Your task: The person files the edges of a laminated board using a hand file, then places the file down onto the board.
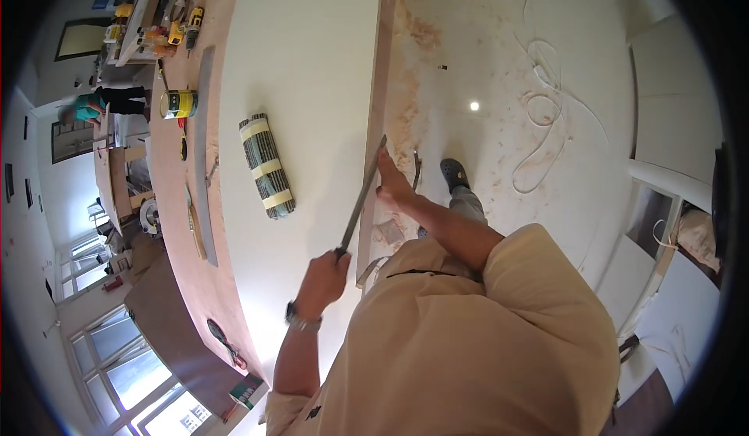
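Note:
My left hand (321, 281), with a watch on its wrist, is closed round the dark handle of a long grey metal file (361, 206). At the file's far end, the fingers of my right hand (394, 182) grip near the tip. The file lies slantwise along the edge of a large cream-white panel (312, 69), by its brown side edge (382, 61). Whether the blade touches that edge all along, I cannot tell. On the panel, left of the file, rests a dark patterned roll (266, 167) bound with pale tape bands.
Along the brown bench (175, 194) lie a long grey straight strip (204, 124), a yellow-labelled tin (179, 103) and a yellow cordless drill (194, 26). Reddish dust and a white cable (538, 116) are on the floor. Another person (101, 106) stands bent at a far bench.

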`<state>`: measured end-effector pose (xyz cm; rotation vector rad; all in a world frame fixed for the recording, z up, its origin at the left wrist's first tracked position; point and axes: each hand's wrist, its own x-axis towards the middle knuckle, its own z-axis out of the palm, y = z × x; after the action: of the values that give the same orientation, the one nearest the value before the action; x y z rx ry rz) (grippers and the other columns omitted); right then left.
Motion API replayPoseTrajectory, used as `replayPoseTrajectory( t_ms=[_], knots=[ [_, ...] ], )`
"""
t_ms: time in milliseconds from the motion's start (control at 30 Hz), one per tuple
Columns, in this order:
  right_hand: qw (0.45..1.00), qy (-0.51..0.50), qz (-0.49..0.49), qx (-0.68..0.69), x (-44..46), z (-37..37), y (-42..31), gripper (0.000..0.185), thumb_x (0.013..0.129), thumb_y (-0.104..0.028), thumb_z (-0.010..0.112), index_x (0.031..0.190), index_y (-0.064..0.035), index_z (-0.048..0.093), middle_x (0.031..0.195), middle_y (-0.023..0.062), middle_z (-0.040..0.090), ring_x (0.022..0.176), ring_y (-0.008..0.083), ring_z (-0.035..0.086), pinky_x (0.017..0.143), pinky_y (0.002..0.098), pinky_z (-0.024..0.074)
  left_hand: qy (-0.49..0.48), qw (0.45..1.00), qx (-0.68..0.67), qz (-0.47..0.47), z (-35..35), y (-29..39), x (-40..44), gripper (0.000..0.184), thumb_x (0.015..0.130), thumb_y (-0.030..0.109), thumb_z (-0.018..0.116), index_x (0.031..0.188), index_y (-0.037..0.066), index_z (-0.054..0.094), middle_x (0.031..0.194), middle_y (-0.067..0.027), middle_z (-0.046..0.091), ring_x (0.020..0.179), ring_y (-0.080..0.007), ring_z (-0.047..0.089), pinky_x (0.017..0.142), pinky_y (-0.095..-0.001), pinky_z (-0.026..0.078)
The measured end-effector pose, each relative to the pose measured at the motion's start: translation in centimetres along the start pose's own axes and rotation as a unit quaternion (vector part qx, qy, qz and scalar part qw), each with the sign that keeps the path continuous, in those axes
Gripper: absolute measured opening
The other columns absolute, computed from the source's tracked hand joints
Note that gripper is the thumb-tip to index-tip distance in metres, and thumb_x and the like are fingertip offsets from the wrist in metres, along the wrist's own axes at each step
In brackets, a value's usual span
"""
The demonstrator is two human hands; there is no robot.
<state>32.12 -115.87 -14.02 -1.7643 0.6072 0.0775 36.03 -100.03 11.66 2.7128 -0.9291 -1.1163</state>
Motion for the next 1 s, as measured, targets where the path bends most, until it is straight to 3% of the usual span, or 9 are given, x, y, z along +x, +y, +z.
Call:
replayPoseTrajectory(
  t_ms=[100, 300, 433, 533, 667, 733, 867, 967, 1000],
  knots=[
    [0.999, -0.005, -0.001, -0.032, 0.6, -0.1, 1.3, 0.088, 0.082, 0.000, 0.048, 0.153, -0.0002, -0.004, 0.160, 0.0228, 0.002, 0.148, 0.0356, 0.012, 0.119, 0.0419, 0.0234, -0.014, 0.999, 0.032, -0.001, 2.4, -1.6, 1.6, 0.036, 0.097, 0.027, 0.056, 0.083, -0.006, 0.059, 0.071, -0.0302, 0.061, 0.072, -0.0495, 0.060, 0.059, -0.0515, 0.048],
    [0.998, 0.023, -0.041, -0.031, -4.4, 0.5, -4.6, 0.089, 0.081, -0.002, 0.050, 0.153, 0.0011, -0.003, 0.161, 0.0206, 0.000, 0.149, 0.0347, 0.010, 0.117, 0.0476, 0.0251, -0.033, 0.993, -0.015, -0.112, -3.2, 0.0, -6.9, 0.042, 0.097, 0.033, 0.054, 0.084, -0.007, 0.059, 0.068, -0.0282, 0.060, 0.069, -0.0457, 0.062, 0.061, -0.0458, 0.049],
    [0.999, 0.049, 0.011, 0.020, -3.3, 3.3, -1.7, 0.091, 0.079, 0.000, 0.050, 0.153, 0.0013, -0.003, 0.161, 0.0201, 0.001, 0.149, 0.0346, 0.011, 0.116, 0.0478, 0.0266, -0.022, 0.999, -0.001, -0.038, 0.7, -1.6, -3.8, 0.040, 0.097, 0.030, 0.053, 0.081, -0.006, 0.059, 0.074, -0.0320, 0.061, 0.076, -0.0506, 0.060, 0.064, -0.0516, 0.049],
    [0.998, -0.032, 0.040, -0.037, -2.9, 2.9, 0.6, 0.090, 0.079, 0.002, 0.049, 0.153, 0.0012, -0.003, 0.162, 0.0194, 0.001, 0.149, 0.0347, 0.012, 0.115, 0.0483, 0.0275, -0.036, 0.999, -0.005, -0.039, 3.1, -2.5, -2.5, 0.040, 0.098, 0.030, 0.052, 0.083, -0.006, 0.060, 0.075, -0.0328, 0.061, 0.077, -0.0505, 0.060, 0.066, -0.0519, 0.049],
    [0.996, 0.044, -0.068, -0.021, -7.5, 5.4, -1.2, 0.090, 0.079, 0.002, 0.048, 0.153, 0.0000, -0.004, 0.162, 0.0191, 0.001, 0.149, 0.0342, 0.011, 0.116, 0.0479, 0.0259, 0.008, 0.999, -0.014, -0.050, 1.6, -3.7, -9.7, 0.038, 0.097, 0.028, 0.056, 0.079, -0.006, 0.058, 0.065, -0.0261, 0.059, 0.063, -0.0431, 0.062, 0.056, -0.0457, 0.047],
    [0.996, 0.018, -0.063, -0.054, -9.3, 5.7, -4.1, 0.090, 0.080, 0.003, 0.047, 0.154, -0.0008, -0.004, 0.161, 0.0197, 0.003, 0.149, 0.0346, 0.012, 0.117, 0.0469, 0.0246, 0.013, 0.999, -0.017, -0.046, 1.5, -4.8, -11.6, 0.036, 0.097, 0.027, 0.056, 0.081, -0.005, 0.058, 0.067, -0.0273, 0.059, 0.067, -0.0451, 0.062, 0.058, -0.0478, 0.047],
    [0.988, 0.115, -0.080, 0.067, -7.6, 8.7, -0.9, 0.095, 0.074, 0.012, 0.047, 0.152, 0.0019, -0.007, 0.159, 0.0276, 0.004, 0.149, 0.0353, 0.009, 0.121, 0.0355, 0.0131, 0.001, 0.999, -0.046, -0.028, 4.6, -6.9, -9.1, 0.037, 0.097, 0.029, 0.055, 0.083, -0.005, 0.059, 0.074, -0.0312, 0.061, 0.074, -0.0491, 0.061, 0.062, -0.0519, 0.049],
    [0.999, 0.012, 0.024, 0.030, -6.4, 7.0, 0.6, 0.096, 0.074, 0.012, 0.047, 0.152, 0.0023, -0.008, 0.159, 0.0267, 0.003, 0.149, 0.0345, 0.008, 0.121, 0.0367, 0.0130, 0.007, 0.999, -0.036, -0.007, 6.9, -7.2, -7.8, 0.037, 0.097, 0.028, 0.055, 0.082, -0.006, 0.058, 0.072, -0.0316, 0.060, 0.074, -0.0491, 0.061, 0.062, -0.0513, 0.049],
    [0.998, 0.049, -0.025, 0.012, -7.0, 7.2, 0.4, 0.094, 0.076, 0.010, 0.047, 0.153, 0.0008, -0.007, 0.160, 0.0246, 0.004, 0.149, 0.0342, 0.010, 0.120, 0.0400, 0.0161, 0.020, 1.000, -0.018, 0.010, 6.9, -7.7, -8.7, 0.037, 0.097, 0.027, 0.055, 0.081, -0.006, 0.058, 0.072, -0.0318, 0.060, 0.073, -0.0492, 0.061, 0.062, -0.0510, 0.049]
  ],
)
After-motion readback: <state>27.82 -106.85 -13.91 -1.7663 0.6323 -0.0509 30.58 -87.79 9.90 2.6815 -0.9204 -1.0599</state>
